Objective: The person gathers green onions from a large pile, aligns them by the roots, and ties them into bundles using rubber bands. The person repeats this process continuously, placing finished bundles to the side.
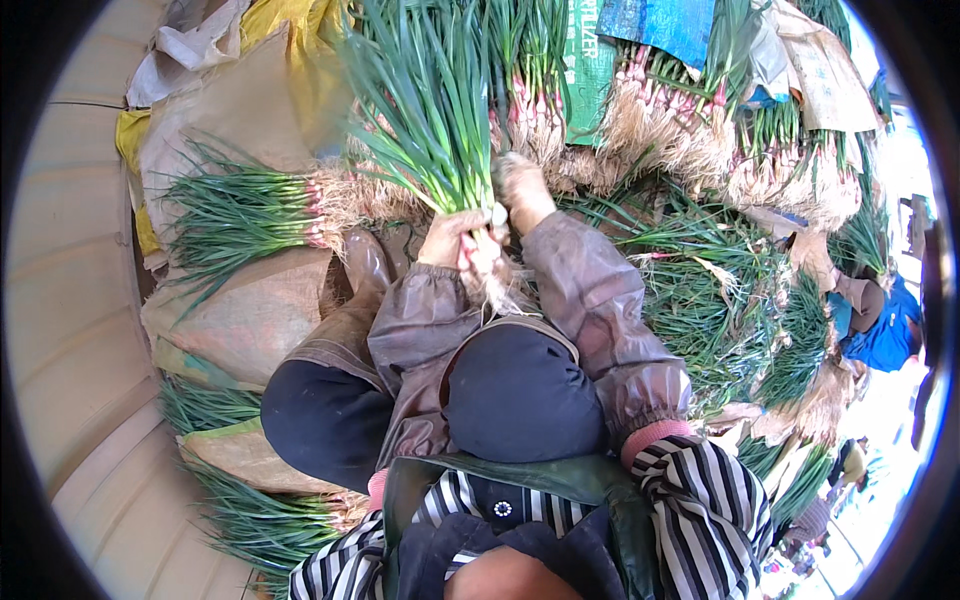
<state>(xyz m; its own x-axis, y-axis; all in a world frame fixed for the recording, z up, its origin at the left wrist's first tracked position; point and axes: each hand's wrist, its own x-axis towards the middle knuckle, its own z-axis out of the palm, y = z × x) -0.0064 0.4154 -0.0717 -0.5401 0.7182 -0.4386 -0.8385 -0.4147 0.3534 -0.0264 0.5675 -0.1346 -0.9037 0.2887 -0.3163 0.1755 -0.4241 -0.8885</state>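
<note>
My left hand [448,240] is wrapped around the lower stalks of a bunch of spring onions [457,169]. Its long green leaves point away from me, and its pinkish-white bulbs [480,259] and pale roots hang toward my lap. Close against the right side of the stalks is my right hand [523,187], blurred, with its fingertips hard to make out. Whether it grips anything cannot be seen. Brown waterproof sleeves [592,281] cover both my forearms.
Bundled spring onions [255,206] lie on sacking [247,307] at left. More bundles [667,124] stand across the back, partly under a blue sheet [660,26] and a green printed sack [589,90]. Loose leaves [712,292] litter the ground at right. Another person [885,315] is at far right.
</note>
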